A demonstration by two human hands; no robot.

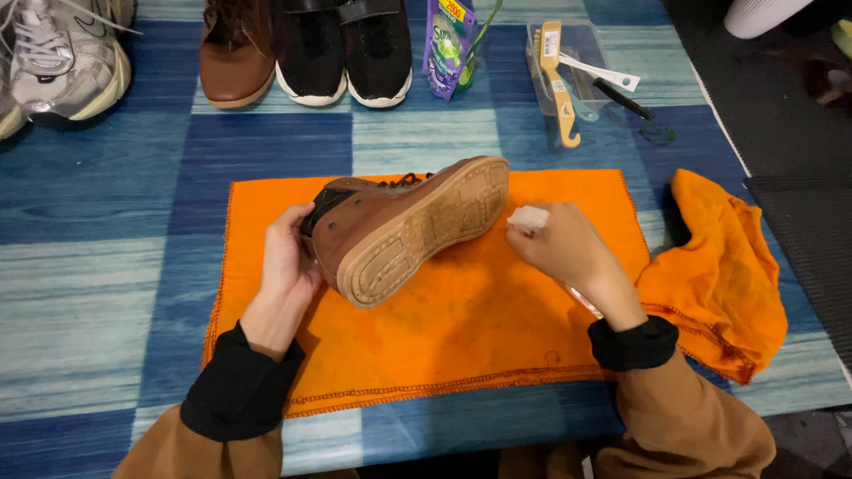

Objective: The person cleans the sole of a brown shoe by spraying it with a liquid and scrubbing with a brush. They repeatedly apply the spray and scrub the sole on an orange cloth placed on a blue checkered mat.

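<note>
Sideways, brown boot [404, 226] sole outward, left hand [286, 266] gripping heel, right hand [564, 247] pinching perhaps a white wipe [529, 218]

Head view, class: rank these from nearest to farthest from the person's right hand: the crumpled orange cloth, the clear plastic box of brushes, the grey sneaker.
From the right hand:
1. Crumpled orange cloth, just to its right.
2. Clear plastic box of brushes, beyond it, at the table's far side.
3. Grey sneaker, far-left corner.

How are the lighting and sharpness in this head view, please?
Head view: even indoor light, with soft shadows under the brown boot on the orange cloth; the left hand is sharp, the right hand slightly soft; wide-angle lens bends the edges.
</note>
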